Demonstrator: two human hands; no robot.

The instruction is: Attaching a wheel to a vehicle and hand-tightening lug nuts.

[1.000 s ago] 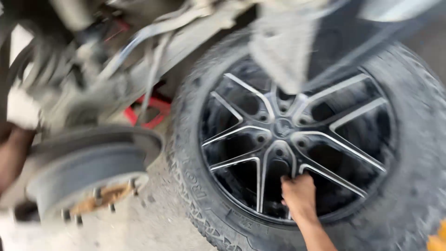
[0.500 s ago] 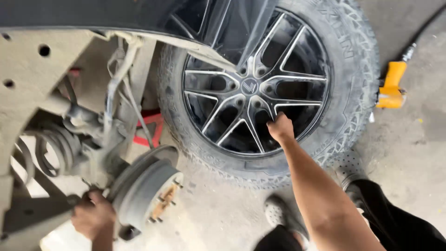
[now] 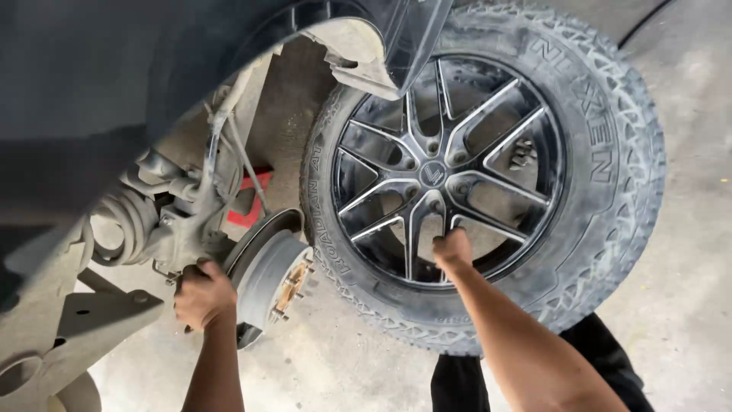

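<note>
1. Now the view has steadied compared with a moment ago: the blur is gone and the whole wheel (image 3: 488, 172) shows, standing upright on the concrete floor (image 3: 686, 252) just beside the bare hub.
2. The right hand (image 3: 451, 250) is closed around a lower spoke of the black rim, much as it was half a second back, so the grip on the wheel has not been let go.
3. The left hand (image 3: 203, 294) is curled shut on the back edge of the brake disc (image 3: 268, 275), low under the wheel arch (image 3: 335, 34); it has shifted little since the earlier look.
4. The wheel leans close to the disc, its tyre nearly touching it, though the rim's centre sits off to the side of the studs rather than lined up with them.
5. Behind the disc I can see the coil spring (image 3: 126, 221) and a red stand (image 3: 248, 202) further under the car.
6. By my reading, the wheel is off the hub and steadied, not mounted.
</note>
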